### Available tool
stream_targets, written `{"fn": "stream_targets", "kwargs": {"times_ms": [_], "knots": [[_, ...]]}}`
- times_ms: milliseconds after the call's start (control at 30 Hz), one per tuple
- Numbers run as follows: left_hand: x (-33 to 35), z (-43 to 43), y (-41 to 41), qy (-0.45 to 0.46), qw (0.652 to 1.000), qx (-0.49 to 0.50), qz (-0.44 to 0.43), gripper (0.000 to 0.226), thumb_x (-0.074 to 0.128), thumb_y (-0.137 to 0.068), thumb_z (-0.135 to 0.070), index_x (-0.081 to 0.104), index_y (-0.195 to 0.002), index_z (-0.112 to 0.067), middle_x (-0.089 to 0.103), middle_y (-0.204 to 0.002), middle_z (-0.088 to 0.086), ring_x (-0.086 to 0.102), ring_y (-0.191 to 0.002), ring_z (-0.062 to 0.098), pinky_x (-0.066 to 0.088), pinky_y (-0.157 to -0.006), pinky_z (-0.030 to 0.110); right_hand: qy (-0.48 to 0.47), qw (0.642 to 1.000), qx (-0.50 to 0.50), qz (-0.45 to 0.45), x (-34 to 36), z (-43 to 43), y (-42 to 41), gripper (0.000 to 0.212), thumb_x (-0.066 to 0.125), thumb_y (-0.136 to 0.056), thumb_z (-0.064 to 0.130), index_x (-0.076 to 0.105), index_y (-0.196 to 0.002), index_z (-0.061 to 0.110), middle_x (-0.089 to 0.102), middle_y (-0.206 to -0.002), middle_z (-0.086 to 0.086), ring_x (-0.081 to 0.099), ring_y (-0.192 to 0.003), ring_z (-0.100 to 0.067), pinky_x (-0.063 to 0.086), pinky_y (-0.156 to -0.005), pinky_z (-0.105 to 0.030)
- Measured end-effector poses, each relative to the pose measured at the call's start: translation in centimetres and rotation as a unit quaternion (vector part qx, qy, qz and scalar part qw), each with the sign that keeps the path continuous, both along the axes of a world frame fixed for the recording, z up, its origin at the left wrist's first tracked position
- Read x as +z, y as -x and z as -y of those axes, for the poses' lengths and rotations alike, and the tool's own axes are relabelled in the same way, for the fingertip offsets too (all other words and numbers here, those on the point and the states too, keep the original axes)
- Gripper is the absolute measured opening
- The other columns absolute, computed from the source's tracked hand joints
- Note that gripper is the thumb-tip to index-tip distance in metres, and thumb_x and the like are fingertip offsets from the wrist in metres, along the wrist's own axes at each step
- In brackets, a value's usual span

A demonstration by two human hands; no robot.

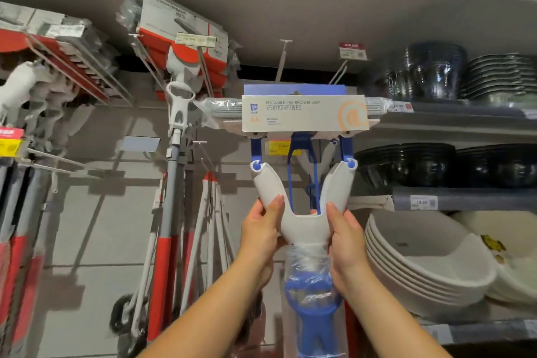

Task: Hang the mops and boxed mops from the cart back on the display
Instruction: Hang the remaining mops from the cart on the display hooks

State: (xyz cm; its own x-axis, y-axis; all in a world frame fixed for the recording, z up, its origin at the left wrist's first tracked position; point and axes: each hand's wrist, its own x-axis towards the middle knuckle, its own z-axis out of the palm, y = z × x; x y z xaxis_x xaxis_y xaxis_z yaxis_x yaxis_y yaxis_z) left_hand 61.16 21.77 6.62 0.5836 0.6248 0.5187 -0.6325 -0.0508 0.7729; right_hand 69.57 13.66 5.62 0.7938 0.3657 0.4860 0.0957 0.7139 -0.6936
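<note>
up against the grey display wall (pixel 96 229), a sponge mop (pixel 302 171) is held high with its head at the level of the pegs. the left hand (pixel 261 237) and right hand (pixel 347 241) are apart, each clamped on one side of the mop's white y-shaped yoke (pixel 299 224), thumbs on the front. across the mop head a white card sleeve (pixel 305 113) reads "foldable pva sponge mop" with chinese characters under it, a small blue logo and a large orange "@". just above the sleeve a bare metal peg (pixel 282 59) sticks out; right of that peg hangs a red-topped price tag (pixel 352 51), too blurred to read. left of the mop hang red-and-white boxed mops (pixel 186 38). right of the mop, shelves hold dark bowls (pixel 406 166) and white basins (pixel 427 259), with a shelf label (pixel 422 202) reading "14.90".
</note>
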Motion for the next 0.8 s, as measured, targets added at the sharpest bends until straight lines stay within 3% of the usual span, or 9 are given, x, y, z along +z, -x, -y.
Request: {"fn": "stream_targets", "kwargs": {"times_ms": [167, 333, 433, 633, 733, 800], "knots": [[1.2, -3.2, -3.1, -0.027, 0.999, -0.02, 0.015, 0.008, 0.058, -0.094, -0.022, 0.065, -0.096, -0.021, 0.074, -0.076, -0.006, 0.07, -0.065, 0.006, 0.056, -0.057, 0.024, -0.01, 1.0, -0.02, -0.014, 0.5, -2.7, -2.9, 0.021, 0.051, -0.097, 0.025, 0.06, -0.112, 0.015, 0.069, -0.105, -0.021, 0.068, -0.095, -0.037, 0.051, -0.089, -0.059], [2.3, -3.7, -7.6, -0.036, 0.998, -0.02, 0.036, 0.01, 0.063, -0.09, -0.016, 0.065, -0.092, -0.025, 0.073, -0.087, 0.0, 0.069, -0.077, 0.015, 0.058, -0.062, 0.028, -0.044, 0.996, -0.052, -0.049, 1.2, -3.1, -6.5, 0.024, 0.049, -0.098, 0.023, 0.06, -0.115, 0.01, 0.068, -0.107, -0.023, 0.065, -0.101, -0.041, 0.047, -0.093, -0.061], [3.0, -3.3, -10.7, -0.055, 0.997, -0.018, 0.042, 0.011, 0.064, -0.09, -0.014, 0.068, -0.1, -0.017, 0.074, -0.093, 0.005, 0.07, -0.082, 0.019, 0.059, -0.068, 0.031, -0.054, 0.995, -0.071, -0.051, 1.8, -2.8, -9.4, 0.031, 0.048, -0.098, 0.024, 0.06, -0.118, 0.003, 0.065, -0.112, -0.029, 0.062, -0.104, -0.046, 0.045, -0.094, -0.064], [5.3, -2.9, -17.1, -0.065, 0.996, -0.008, 0.052, 0.007, 0.063, -0.091, -0.02, 0.066, -0.096, -0.023, 0.072, -0.093, 0.005, 0.069, -0.083, 0.018, 0.058, -0.07, 0.033, -0.058, 0.996, -0.07, -0.024, 4.6, -2.2, -15.1, 0.031, 0.048, -0.099, 0.023, 0.059, -0.121, 0.005, 0.067, -0.107, -0.024, 0.066, -0.09, -0.034, 0.051, -0.09, -0.053], [7.5, -2.6, -20.0, -0.064, 0.995, 0.009, 0.071, 0.008, 0.062, -0.091, -0.02, 0.067, -0.098, -0.021, 0.072, -0.085, 0.001, 0.067, -0.071, 0.011, 0.055, -0.058, 0.026, -0.053, 0.997, -0.06, -0.002, 7.0, -2.0, -18.3, 0.032, 0.048, -0.099, 0.024, 0.059, -0.121, 0.004, 0.069, -0.1, -0.019, 0.068, -0.082, -0.028, 0.055, -0.081, -0.045], [9.2, -2.5, -21.8, -0.078, 0.993, 0.025, 0.084, 0.007, 0.062, -0.092, -0.021, 0.066, -0.097, -0.02, 0.071, -0.083, 0.0, 0.067, -0.073, 0.015, 0.056, -0.062, 0.03, -0.047, 0.997, -0.059, 0.014, 8.9, -2.0, -20.3, 0.03, 0.049, -0.098, 0.026, 0.059, -0.119, 0.006, 0.07, -0.096, -0.015, 0.07, -0.076, -0.025, 0.058, -0.07, -0.041]]}}
